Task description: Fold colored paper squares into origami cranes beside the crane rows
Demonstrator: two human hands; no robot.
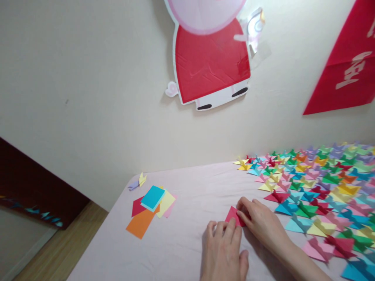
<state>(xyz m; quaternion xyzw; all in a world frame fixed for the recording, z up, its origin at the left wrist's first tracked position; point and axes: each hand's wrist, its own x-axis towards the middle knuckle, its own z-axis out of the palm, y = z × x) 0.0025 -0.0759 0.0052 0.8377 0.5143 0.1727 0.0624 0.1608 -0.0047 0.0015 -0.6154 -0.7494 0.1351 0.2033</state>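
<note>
A small red piece of paper (232, 214), partly hidden by my fingers, lies on the pale pink cloth-covered surface (181, 249). My left hand (224, 248) rests flat with its fingers stretched out, fingertips touching the near edge of the paper. At the paper's right edge, my right hand (258, 218) has thumb and forefinger pressed together on it in a pinch. Left of my hands is a loose pile of coloured paper sheets, with a blue sheet (152, 198) on top and an orange sheet (142, 222) nearest me.
Many folded paper cranes (304, 208) in mixed colours stand in rows on the right, close beside my right forearm. Two folded paper pieces (138, 182) sit at the far left corner. Behind is a wall (117, 97) bearing a cartoon cutout (212, 62) and a red banner (345, 66).
</note>
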